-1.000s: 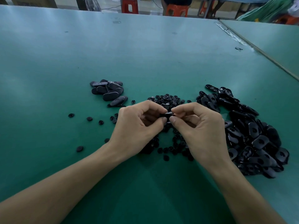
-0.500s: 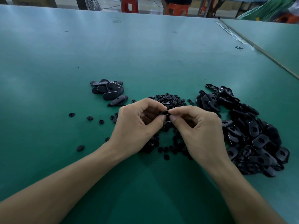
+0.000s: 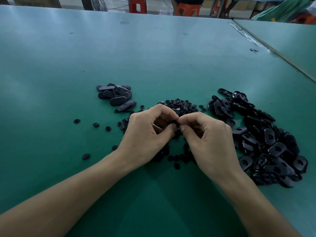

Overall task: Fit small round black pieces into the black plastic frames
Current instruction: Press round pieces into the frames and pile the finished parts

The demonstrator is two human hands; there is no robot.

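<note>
Over the heap of small round black pieces [image 3: 179, 105], left hand [image 3: 147, 134] and right hand [image 3: 210, 142], both curled tight, pinch one small black plastic part [image 3: 174, 122] (mostly hidden).

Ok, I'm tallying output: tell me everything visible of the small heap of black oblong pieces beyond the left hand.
The small heap holds roughly ten dark oblong pieces with rounded ends, faintly glossy like moulded plastic. They lie flattish, overlapping, on the green table, left of the round pieces. The nearest shows a round mark at its middle. The left hand and right hand, pinching a black piece, are clear of it.
</note>
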